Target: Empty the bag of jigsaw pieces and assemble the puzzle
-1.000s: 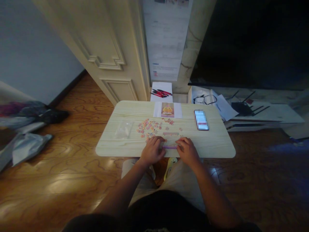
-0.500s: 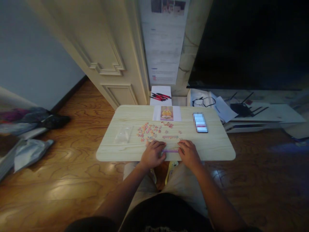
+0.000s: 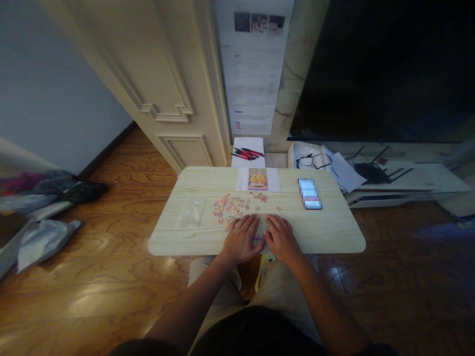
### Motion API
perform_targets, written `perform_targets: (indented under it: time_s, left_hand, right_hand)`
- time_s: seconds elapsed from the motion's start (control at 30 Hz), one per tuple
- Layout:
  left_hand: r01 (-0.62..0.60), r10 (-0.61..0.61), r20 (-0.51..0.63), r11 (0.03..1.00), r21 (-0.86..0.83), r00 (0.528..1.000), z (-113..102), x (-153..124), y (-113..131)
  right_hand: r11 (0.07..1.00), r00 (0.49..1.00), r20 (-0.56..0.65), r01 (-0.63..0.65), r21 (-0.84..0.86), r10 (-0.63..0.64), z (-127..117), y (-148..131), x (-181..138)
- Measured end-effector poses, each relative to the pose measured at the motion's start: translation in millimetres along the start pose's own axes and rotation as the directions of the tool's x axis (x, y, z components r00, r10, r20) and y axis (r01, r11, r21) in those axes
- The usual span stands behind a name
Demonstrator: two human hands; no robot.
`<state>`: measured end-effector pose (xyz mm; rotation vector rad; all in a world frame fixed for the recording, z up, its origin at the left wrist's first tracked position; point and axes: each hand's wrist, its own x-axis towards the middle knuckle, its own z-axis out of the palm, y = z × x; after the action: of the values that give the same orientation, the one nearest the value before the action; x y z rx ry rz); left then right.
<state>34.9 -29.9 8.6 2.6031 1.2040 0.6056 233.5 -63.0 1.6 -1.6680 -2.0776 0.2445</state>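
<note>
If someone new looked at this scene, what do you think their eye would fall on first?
Probably the left hand and right hand, side by side near the front edge of the pale table, with a purple strip showing between them. Next, perhaps, the loose jigsaw pieces scattered just beyond the left hand, and the bright phone toward the table's far right.

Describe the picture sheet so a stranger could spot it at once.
Start with the pale wood-grain table in front of the person. Near the middle of its far edge, beyond the scattered puzzle pieces, lies a white sheet. Its printed yellow figure sets it apart from the phone to its right.
</note>
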Motion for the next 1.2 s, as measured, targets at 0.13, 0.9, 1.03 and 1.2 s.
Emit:
perform_targets:
  time_s: [0.13,0.9,1.03,1.2]
  left_hand:
    - [0.011,-0.011,-0.002,1.0,0.009,1.0,2.3,11.2,-1.4]
    - [0.327,-0.301,-0.191,0.936,0.126,0.934,-29.8,-19.2,-62.7]
    - [0.37,-0.343,-0.156,0.906,0.207,0.926,-33.9,-8.8,-66.5]
    - [0.364,-0.338,-0.146,0.905,0.221,0.93,-36.2,-4.9,-69.8]
  right_hand:
    - [1.0,1.0,0.002,-0.017,-0.013,0.017,-0.5,2.5,8.8]
    - [1.0,1.0,-0.017,-0.025,-0.01,0.025,4.5,-39.6,43.5]
    - [0.996,0.997,0.042,-0.054,-0.071,0.057,24.1,-72.3,88.1]
    - [0.981,0.983,0.095,-0.142,-0.13,0.155,42.1,-91.7,108.7]
